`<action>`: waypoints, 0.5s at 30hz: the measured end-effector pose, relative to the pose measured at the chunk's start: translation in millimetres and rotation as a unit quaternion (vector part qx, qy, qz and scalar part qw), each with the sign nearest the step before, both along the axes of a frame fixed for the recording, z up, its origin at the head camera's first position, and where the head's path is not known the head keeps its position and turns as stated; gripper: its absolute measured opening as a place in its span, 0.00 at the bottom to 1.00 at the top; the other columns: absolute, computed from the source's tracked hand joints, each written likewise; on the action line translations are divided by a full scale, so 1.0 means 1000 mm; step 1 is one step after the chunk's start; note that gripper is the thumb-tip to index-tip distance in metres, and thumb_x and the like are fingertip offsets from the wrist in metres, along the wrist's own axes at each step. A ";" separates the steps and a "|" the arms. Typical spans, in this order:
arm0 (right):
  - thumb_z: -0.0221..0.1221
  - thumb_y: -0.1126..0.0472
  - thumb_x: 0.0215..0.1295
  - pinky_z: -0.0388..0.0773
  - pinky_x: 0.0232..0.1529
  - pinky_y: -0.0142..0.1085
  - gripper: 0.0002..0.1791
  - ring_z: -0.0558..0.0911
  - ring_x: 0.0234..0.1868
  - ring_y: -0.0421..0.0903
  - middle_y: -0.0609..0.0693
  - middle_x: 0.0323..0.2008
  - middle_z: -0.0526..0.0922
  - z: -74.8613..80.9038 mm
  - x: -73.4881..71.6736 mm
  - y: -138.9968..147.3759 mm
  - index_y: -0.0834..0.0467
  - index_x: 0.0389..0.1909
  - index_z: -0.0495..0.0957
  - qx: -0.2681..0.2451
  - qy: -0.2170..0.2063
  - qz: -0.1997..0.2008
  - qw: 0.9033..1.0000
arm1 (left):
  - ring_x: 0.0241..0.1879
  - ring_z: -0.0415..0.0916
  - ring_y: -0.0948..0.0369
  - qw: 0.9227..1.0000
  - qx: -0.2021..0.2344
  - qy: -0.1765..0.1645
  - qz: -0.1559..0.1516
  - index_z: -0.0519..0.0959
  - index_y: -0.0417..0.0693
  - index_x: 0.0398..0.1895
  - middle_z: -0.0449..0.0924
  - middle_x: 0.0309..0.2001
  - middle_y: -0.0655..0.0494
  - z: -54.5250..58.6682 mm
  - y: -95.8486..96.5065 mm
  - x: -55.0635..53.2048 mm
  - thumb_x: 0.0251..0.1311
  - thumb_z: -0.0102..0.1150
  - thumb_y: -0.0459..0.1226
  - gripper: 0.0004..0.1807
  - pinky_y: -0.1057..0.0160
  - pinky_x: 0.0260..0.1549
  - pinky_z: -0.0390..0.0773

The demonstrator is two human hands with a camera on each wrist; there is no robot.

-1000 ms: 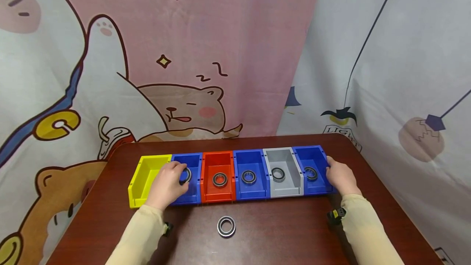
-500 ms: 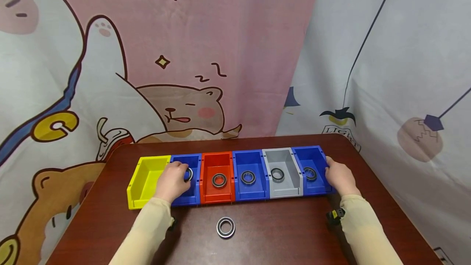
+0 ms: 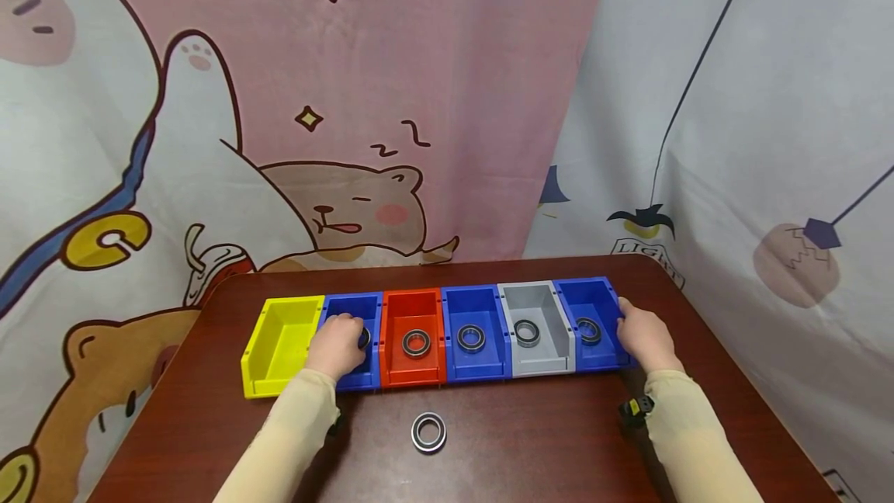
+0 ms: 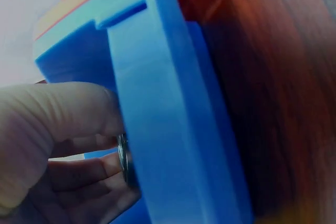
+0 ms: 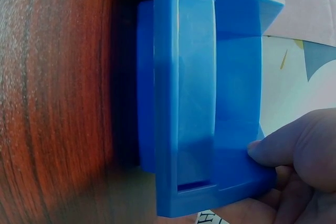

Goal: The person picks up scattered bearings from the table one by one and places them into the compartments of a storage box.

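Observation:
My left hand (image 3: pixel 337 344) reaches into the second bin from the left, a blue one (image 3: pixel 349 303). Its thumb and fingers pinch a ball bearing (image 4: pixel 124 157), seen nearly edge-on behind the bin's front lip in the left wrist view; most of the ring is hidden. At the row's right end, my right hand (image 3: pixel 646 336) grips the side wall of another blue bin (image 5: pixel 197 87), thumb inside and fingers outside. A bearing (image 3: pixel 589 331) lies in that bin. One more bearing (image 3: pixel 429 432) lies flat on the table in front of the row.
Between the two blue bins stand a red bin (image 3: pixel 412 301), a blue bin (image 3: pixel 475 298) and a grey bin (image 3: pixel 534 296), each with one bearing inside. A yellow bin (image 3: pixel 279 340) ends the row at left. The brown table (image 3: pixel 531 441) meets a printed curtain (image 3: pixel 489 99) behind.
My left hand has moved right and deeper into its blue bin, and the bearing there has shifted slightly right with it. My right hand has kept its hold on the end bin.

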State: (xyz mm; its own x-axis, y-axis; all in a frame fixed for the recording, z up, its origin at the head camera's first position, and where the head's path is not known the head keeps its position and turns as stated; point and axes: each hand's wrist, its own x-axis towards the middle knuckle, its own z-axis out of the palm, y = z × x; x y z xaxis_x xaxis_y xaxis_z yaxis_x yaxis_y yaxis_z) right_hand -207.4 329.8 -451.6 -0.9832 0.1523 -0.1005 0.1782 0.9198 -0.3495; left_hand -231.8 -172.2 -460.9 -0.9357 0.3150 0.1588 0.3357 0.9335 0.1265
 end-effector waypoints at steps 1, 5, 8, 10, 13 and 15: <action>0.47 0.66 0.72 0.72 0.50 0.65 0.29 0.74 0.54 0.75 0.79 0.59 0.68 0.000 0.000 0.000 0.72 0.71 0.56 0.001 0.000 0.000 1.000 | 0.29 0.75 0.48 1.000 -0.001 -0.002 0.000 0.81 0.40 0.27 0.77 0.26 0.47 -0.001 0.001 0.000 0.41 0.74 0.33 0.10 0.48 0.33 0.79; 0.47 0.66 0.72 0.74 0.49 0.63 0.29 0.75 0.52 0.74 0.79 0.59 0.69 0.001 0.001 -0.001 0.71 0.71 0.56 0.002 -0.002 -0.003 1.000 | 0.30 0.75 0.49 1.000 -0.010 -0.024 0.008 0.83 0.40 0.29 0.77 0.26 0.47 -0.004 0.004 -0.002 0.44 0.73 0.33 0.09 0.48 0.36 0.80; 0.47 0.66 0.72 0.73 0.50 0.64 0.29 0.75 0.53 0.74 0.79 0.59 0.68 0.001 0.001 -0.002 0.71 0.71 0.56 0.000 -0.005 -0.004 1.000 | 0.31 0.75 0.50 0.999 -0.018 -0.045 0.018 0.83 0.41 0.31 0.78 0.27 0.48 -0.008 0.006 -0.004 0.47 0.73 0.33 0.09 0.48 0.38 0.81; 0.47 0.66 0.72 0.72 0.51 0.64 0.29 0.74 0.54 0.74 0.78 0.60 0.68 0.002 0.001 -0.002 0.71 0.71 0.56 -0.002 -0.006 -0.004 1.000 | 0.31 0.75 0.50 0.998 -0.019 -0.051 0.020 0.83 0.42 0.30 0.77 0.27 0.48 -0.010 0.006 -0.004 0.48 0.72 0.33 0.07 0.48 0.38 0.81; 0.47 0.66 0.73 0.71 0.52 0.65 0.29 0.73 0.55 0.74 0.78 0.61 0.67 0.002 0.001 -0.002 0.71 0.71 0.56 -0.002 -0.010 -0.006 1.000 | 0.30 0.75 0.49 0.999 -0.017 -0.048 0.018 0.82 0.42 0.28 0.77 0.26 0.48 -0.013 0.006 -0.004 0.48 0.71 0.31 0.06 0.48 0.37 0.81; 0.46 0.66 0.73 0.71 0.52 0.65 0.29 0.73 0.55 0.75 0.79 0.61 0.67 0.002 0.000 -0.002 0.71 0.71 0.55 -0.003 -0.011 -0.007 1.000 | 0.30 0.75 0.49 0.999 -0.015 -0.047 0.018 0.82 0.42 0.28 0.77 0.26 0.47 -0.015 0.006 -0.004 0.47 0.70 0.30 0.05 0.47 0.37 0.81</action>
State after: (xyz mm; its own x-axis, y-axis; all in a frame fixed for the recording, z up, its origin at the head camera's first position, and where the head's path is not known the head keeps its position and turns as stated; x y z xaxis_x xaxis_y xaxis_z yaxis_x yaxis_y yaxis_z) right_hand -207.0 327.4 -449.3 -0.9782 0.1664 -0.1239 0.2000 0.9151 -0.3502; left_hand -235.7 -166.7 -476.2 -0.9569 0.2839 0.0604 0.2895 0.9487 0.1274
